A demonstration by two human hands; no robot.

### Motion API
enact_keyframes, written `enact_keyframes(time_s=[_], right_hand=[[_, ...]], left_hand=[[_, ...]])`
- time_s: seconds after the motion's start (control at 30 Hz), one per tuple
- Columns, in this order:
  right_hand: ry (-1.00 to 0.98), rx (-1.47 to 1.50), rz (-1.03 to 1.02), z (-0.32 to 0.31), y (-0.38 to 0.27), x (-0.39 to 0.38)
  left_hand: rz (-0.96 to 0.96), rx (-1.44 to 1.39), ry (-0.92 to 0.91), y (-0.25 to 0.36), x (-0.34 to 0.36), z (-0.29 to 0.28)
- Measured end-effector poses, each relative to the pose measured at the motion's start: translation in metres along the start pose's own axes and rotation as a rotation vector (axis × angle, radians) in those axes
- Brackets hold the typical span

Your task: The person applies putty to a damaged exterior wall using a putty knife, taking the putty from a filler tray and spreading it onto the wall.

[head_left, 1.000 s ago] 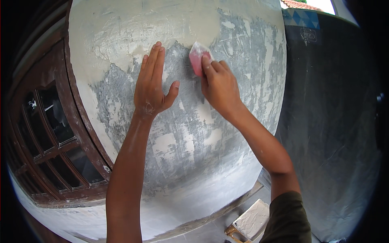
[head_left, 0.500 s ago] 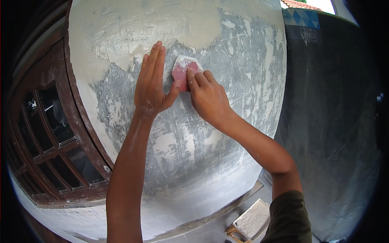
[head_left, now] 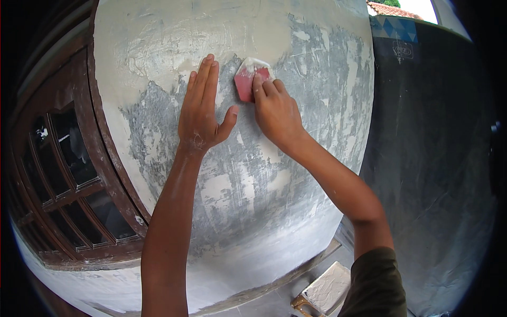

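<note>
My left hand (head_left: 203, 111) rests flat on the plastered wall (head_left: 280, 174), fingers stretched upward and thumb apart. Just to its right, my right hand (head_left: 276, 113) grips a pink flat scraper (head_left: 244, 83) with white paste along its upper edge, held against the wall near the ragged border between cream coating and the mottled grey surface. My thumb and fingers partly cover the scraper. The coating above looks wet in places.
A brown wooden window (head_left: 68, 211) with dark panes borders the wall at left. A dark sheet (head_left: 433, 174) with a blue-patterned band hangs at right. Below, a tray of cream paste (head_left: 327, 288) sits on the grey floor (head_left: 259, 304). A tiled roof (head_left: 396, 9) shows at top right.
My right hand and scraper moved down and left, then back up and slightly right, ending left of where they were a second ago. My left hand stayed about in place.
</note>
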State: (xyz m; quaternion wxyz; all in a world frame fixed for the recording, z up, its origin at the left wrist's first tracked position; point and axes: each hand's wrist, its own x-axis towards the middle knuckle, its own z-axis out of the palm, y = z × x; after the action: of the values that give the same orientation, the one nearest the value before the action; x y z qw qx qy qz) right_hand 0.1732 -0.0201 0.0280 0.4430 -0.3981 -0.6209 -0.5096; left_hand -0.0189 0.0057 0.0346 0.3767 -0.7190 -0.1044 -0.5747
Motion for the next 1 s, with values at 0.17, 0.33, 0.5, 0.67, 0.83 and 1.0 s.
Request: enact_keyframes(time_s=[0.17, 0.33, 0.5, 0.67, 0.83, 1.0], right_hand=[[0.080, 0.062, 0.118, -0.015, 0.028, 0.037], [0.097, -0.095, 0.147, 0.003, 0.063, 0.074], [0.045, 0.032, -0.011, 0.008, 0.003, 0.014], [0.098, 0.179, 0.106, -0.020, 0.007, 0.016], [0.153, -0.022, 0.177, -0.002, 0.065, 0.068], [0.048, -0.043, 0.084, 0.011, 0.029, 0.011]], left_hand=[[0.010, 0.009, 0.005, -0.001, -0.001, 0.000], [0.006, 0.010, 0.001, 0.001, 0.002, 0.006], [-0.008, 0.001, 0.011, 0.000, 0.000, 0.002], [-0.006, -0.004, 0.000, 0.001, -0.001, 0.000], [0.005, 0.009, -0.008, 0.001, 0.003, 0.005], [0.001, 0.020, -0.002, 0.000, 0.001, 0.003]])
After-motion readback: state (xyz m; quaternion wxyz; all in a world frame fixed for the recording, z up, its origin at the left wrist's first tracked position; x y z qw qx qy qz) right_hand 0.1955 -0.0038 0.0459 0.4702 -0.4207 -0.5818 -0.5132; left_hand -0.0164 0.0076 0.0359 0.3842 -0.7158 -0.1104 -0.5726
